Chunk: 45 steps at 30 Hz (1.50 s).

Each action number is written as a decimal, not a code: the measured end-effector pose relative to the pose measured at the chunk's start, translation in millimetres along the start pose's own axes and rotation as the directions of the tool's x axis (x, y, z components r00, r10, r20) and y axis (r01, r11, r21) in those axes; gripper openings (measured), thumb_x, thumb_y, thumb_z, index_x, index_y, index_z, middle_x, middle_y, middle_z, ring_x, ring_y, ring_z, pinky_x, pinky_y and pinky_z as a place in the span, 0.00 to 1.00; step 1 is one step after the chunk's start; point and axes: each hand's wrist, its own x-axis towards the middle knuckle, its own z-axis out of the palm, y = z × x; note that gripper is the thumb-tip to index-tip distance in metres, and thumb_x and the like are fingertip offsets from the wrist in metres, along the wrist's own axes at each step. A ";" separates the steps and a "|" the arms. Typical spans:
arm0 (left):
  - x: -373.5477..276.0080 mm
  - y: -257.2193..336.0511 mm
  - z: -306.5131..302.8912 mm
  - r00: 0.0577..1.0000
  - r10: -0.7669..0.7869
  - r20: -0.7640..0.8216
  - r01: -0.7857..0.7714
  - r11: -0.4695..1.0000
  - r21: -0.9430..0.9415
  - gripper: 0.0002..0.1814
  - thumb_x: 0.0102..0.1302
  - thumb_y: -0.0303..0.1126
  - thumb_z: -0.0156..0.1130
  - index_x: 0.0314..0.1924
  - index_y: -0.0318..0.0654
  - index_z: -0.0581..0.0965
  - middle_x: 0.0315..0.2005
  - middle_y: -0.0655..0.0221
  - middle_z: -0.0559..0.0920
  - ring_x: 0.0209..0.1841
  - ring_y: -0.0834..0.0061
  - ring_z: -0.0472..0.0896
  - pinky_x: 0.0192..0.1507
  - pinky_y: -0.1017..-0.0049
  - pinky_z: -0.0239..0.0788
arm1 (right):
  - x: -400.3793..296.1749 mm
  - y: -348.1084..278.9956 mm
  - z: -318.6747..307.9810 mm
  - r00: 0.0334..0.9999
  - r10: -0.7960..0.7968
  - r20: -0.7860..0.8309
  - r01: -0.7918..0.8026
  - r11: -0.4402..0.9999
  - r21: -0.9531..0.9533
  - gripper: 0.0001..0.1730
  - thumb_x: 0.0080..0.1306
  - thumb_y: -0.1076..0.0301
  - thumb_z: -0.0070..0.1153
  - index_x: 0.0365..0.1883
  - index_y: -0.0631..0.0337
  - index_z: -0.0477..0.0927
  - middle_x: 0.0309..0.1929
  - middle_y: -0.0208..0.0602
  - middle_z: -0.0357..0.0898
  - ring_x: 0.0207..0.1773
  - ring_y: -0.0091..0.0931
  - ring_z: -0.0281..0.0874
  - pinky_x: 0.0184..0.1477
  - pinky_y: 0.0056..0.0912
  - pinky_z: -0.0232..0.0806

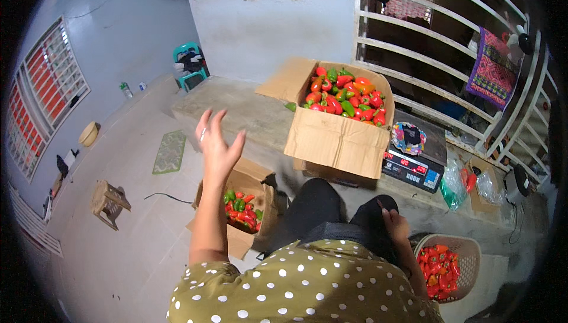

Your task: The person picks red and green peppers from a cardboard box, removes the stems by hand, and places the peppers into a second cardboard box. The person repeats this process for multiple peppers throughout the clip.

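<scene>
My left hand [218,139] is raised with its fingers apart and nothing in it, between the concrete ledge and the lower cardboard box [269,207] of red and green peppers. My right hand [395,223] is low beside my right knee; its fingers look partly curled, and whether they hold something thin is unclear. Before me, an open cardboard box [337,139] full of red, green and orange peppers [344,94] stands tilted on the ledge. One green pepper [290,106] lies by its left flap. At my right, a plastic basket [469,269] holds red peppers [438,272].
A digital scale [410,170] with a lit display stands right of the big box, near plastic bags [452,185] and a metal grille [426,41]. Left are a small stool [108,201], a floor mat [169,152] and a teal chair [185,48].
</scene>
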 end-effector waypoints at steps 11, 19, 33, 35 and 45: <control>109.0 115.8 214.8 0.552 0.042 0.833 -0.205 0.975 0.086 0.20 0.58 0.41 0.53 0.48 0.38 0.75 0.46 0.58 0.77 0.46 0.58 0.76 0.49 0.63 0.67 | 0.4 -9.1 -9.9 0.999 -0.050 0.017 0.051 0.999 -0.005 0.28 0.65 0.42 0.37 0.29 0.61 0.71 0.25 0.57 0.74 0.34 0.50 0.74 0.36 0.54 0.65; 99.8 94.5 270.7 0.576 0.047 0.816 -0.159 0.986 0.055 0.17 0.61 0.39 0.52 0.52 0.54 0.74 0.48 0.68 0.76 0.50 0.67 0.75 0.49 0.63 0.68 | -3.7 -13.1 -9.6 0.999 0.015 0.042 -0.017 0.998 0.058 0.28 0.65 0.44 0.36 0.32 0.63 0.71 0.29 0.60 0.74 0.37 0.51 0.73 0.39 0.54 0.63; 64.4 120.4 123.9 0.547 0.458 0.701 0.772 -0.599 -0.212 0.25 0.58 0.41 0.60 0.52 0.37 0.66 0.49 0.53 0.71 0.50 0.55 0.74 0.47 0.57 0.73 | -2.2 -8.2 1.1 0.995 -0.035 -0.096 0.041 0.997 0.061 0.26 0.65 0.46 0.40 0.26 0.63 0.71 0.24 0.56 0.74 0.32 0.52 0.73 0.34 0.53 0.65; 57.5 102.8 124.2 0.516 0.461 0.722 0.759 -0.637 -0.136 0.23 0.59 0.42 0.59 0.49 0.35 0.68 0.46 0.53 0.73 0.47 0.55 0.75 0.46 0.58 0.74 | -1.0 -12.8 -1.9 0.996 -0.040 -0.075 0.045 0.997 0.070 0.25 0.64 0.46 0.41 0.25 0.62 0.70 0.25 0.55 0.74 0.33 0.51 0.73 0.34 0.52 0.65; -32.3 123.2 79.2 0.604 0.174 0.778 0.735 -0.499 -0.459 0.07 0.61 0.29 0.57 0.38 0.43 0.68 0.45 0.60 0.75 0.48 0.65 0.74 0.45 0.68 0.73 | -24.5 -119.8 -98.4 0.928 -0.371 -0.045 0.310 0.697 0.647 0.24 0.61 0.65 0.50 0.55 0.60 0.62 0.22 0.40 0.72 0.25 0.25 0.72 0.31 0.28 0.64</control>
